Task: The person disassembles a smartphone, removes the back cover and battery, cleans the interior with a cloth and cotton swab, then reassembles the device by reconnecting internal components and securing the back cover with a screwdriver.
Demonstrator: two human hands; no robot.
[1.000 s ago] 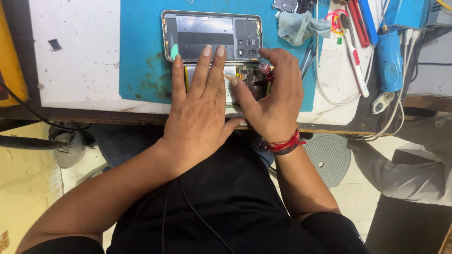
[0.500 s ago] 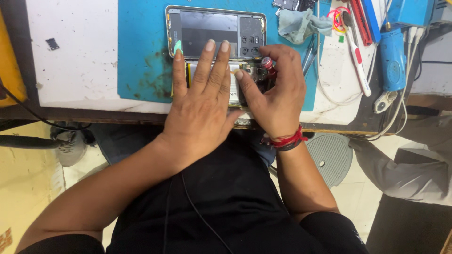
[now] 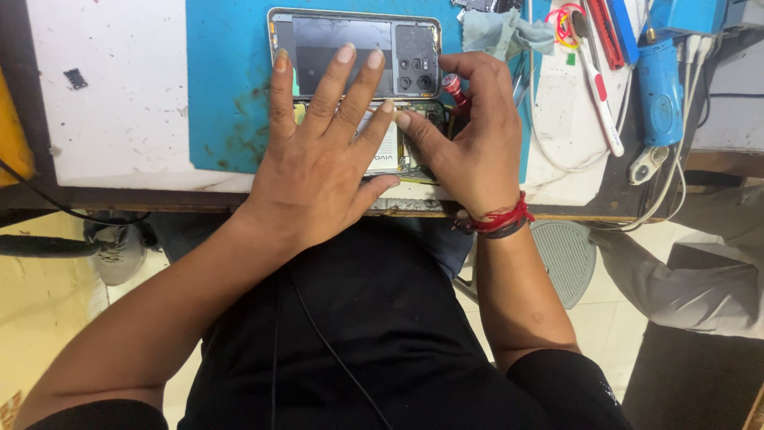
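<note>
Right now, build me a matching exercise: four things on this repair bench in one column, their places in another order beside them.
1. grey phone back cover
2. opened phone body
3. white-handled toothbrush
4. crumpled pale blue cloth

A. under the left hand
B. beyond the fingertips, on the blue mat
C. right of the mat, among white cables
D. at the mat's far right corner

Pairs: 1-B, 2-A, 3-C, 4-D

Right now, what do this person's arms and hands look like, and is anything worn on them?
Both forearms are bare; short black sleeves end above the elbows. The left hand has no rings or bands. The right hand has red thread bands with a darker band around the wrist. No gloves. A thin black cable runs down the black shirt.
</note>
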